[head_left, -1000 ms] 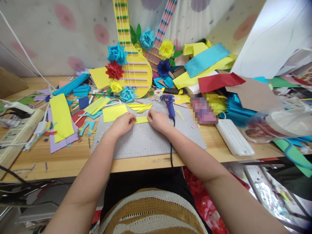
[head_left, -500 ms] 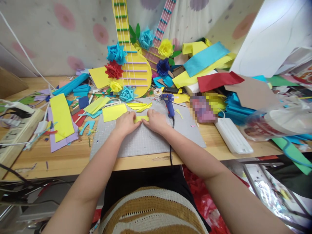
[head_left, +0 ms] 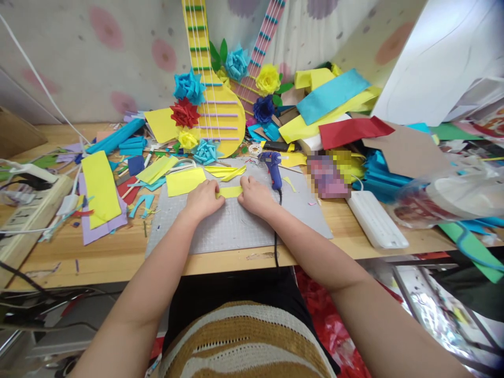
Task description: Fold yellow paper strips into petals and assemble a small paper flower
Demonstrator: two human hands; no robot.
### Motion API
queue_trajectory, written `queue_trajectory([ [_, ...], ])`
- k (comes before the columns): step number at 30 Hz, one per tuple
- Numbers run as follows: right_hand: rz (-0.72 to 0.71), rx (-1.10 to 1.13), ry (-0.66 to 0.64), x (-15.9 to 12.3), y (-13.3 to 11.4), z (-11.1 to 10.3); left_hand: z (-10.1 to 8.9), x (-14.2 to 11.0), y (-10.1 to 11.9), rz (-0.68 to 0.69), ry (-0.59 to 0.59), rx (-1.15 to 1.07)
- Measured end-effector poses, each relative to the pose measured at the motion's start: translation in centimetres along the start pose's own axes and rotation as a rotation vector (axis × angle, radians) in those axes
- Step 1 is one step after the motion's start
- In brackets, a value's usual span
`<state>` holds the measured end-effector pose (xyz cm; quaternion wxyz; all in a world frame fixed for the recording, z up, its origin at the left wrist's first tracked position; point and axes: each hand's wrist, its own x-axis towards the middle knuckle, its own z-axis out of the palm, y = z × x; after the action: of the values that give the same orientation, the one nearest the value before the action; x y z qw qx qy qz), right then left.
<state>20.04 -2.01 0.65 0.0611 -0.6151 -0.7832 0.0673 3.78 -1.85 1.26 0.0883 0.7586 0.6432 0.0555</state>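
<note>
Between my hands a yellow paper strip lies level over the grey cutting mat. My left hand is closed on the strip's left end, and my right hand is closed on its right end; the fingers hide both ends. A yellow paper sheet rests just left of my left hand. Beyond the strip are folded yellow paper pieces. Close to my right hand, a blue glue gun stands on the mat, its black cord running down over the table edge.
A yellow paper guitar with paper flowers leans at the back. Heaped coloured paper covers the right rear. A white power strip lies to the right, another socket block to the left. Paper scraps litter the left side.
My hands came closer together with the thumbs meeting on the strip, then parted slightly, so more of it shows again. Both hands stay on the yellow strip.
</note>
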Motion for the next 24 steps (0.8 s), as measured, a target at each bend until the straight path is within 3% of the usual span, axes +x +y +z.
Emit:
queue_trajectory([
  [5, 0.007, 0.048, 0.024, 0.0, 0.4, -0.3, -0.1, -0.1, 0.0, 0.001, -0.004, -0.011],
  [9, -0.161, 0.135, 0.110, 0.3, -0.4, 0.3, 0.0, -0.1, 0.1, 0.005, 0.003, -0.020],
  [14, -0.294, 0.166, 0.061, 0.8, -1.0, 1.3, 0.3, 0.0, 0.0, 0.037, 0.020, -0.047],
  [24, -0.309, 0.245, 0.079, 1.0, -0.3, 1.3, -0.7, 0.2, -3.6, 0.137, -0.048, -0.212],
])
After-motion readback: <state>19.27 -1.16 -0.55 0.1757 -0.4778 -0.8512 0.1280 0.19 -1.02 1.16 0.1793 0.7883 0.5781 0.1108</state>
